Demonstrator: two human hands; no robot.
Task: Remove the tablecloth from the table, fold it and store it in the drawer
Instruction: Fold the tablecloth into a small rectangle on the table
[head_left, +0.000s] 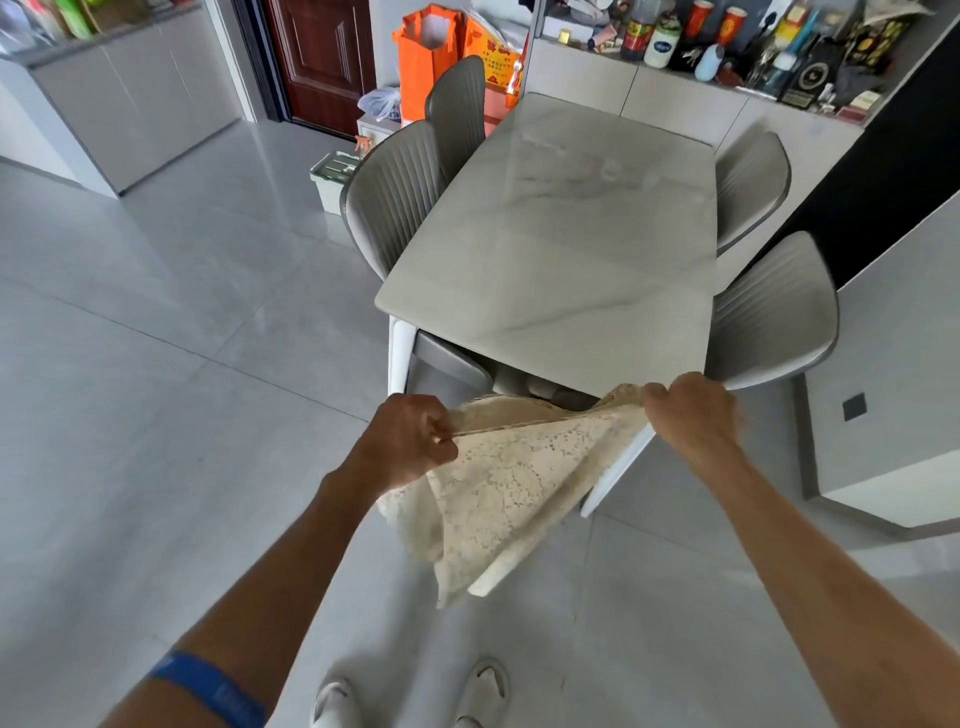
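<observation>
The cream lace tablecloth (511, 488) is off the table and hangs folded in the air in front of me, its lower corner drooping toward the floor. My left hand (410, 439) pinches its upper left edge. My right hand (693, 410) grips the upper right edge, just in front of the table's near end. The marble-look table (561, 249) top is bare. No drawer can be picked out for certain.
Four grey ribbed chairs stand around the table, two on the left (392, 200) and two on the right (774, 306). A cluttered counter (753, 57) runs behind. Orange bags (426, 57) and a small bin (332, 179) sit by the door. Open tiled floor lies to my left.
</observation>
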